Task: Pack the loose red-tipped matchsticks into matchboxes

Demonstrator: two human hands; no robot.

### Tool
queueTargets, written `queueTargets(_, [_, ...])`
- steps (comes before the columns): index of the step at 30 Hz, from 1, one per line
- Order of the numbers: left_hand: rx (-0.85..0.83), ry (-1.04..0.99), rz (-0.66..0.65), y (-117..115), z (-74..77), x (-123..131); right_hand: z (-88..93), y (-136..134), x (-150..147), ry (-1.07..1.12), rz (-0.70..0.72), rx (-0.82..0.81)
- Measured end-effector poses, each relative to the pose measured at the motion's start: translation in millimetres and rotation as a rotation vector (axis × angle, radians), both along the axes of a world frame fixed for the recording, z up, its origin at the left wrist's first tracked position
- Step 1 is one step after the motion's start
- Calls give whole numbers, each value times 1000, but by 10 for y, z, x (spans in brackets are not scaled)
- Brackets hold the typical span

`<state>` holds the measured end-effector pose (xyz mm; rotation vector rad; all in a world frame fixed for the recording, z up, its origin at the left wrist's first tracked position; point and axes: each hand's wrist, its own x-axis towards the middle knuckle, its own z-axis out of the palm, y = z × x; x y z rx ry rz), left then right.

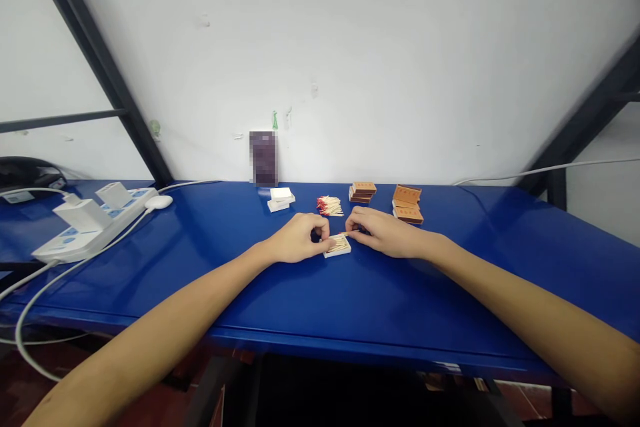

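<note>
A small white matchbox tray (344,251) with pale matchsticks (338,243) in it lies on the blue table, between my two hands. My left hand (303,237) pinches the tray's left end, thumb and forefinger closed on it. On the other side, my right hand (380,230) is closed in a pinch on a red-tipped match (344,234), held just above the tray's right far corner. Behind the tray lies a loose pile of red-headed matches (331,206). The curled fingers of both hands are partly hidden.
White trays (281,198) are stacked left of the pile. Brown matchbox sleeves (363,191) stand behind it, and more orange-brown matchboxes (407,205) sit further right. A power strip (95,223) with chargers and white cables occupies the left side. A blurred dark rectangle (264,159) leans on the wall.
</note>
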<state>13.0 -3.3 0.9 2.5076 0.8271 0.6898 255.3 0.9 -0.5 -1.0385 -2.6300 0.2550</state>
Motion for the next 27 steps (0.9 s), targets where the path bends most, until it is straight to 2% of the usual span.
queueTargets(10, [-52, -25, 21, -5, -4, 4, -13, -34, -44, -49, -30, 85])
queueTargets(16, [-113, -26, 77, -5, -19, 10, 59, -87, -79, 89, -69, 125])
queueTargets(24, [-226, -113, 111, 52, -50, -14, 71, -212, -167, 174, 73, 77])
queueTargets(27, [-240, -124, 79, 35, -25, -24, 62, -250, -219, 159, 119, 76])
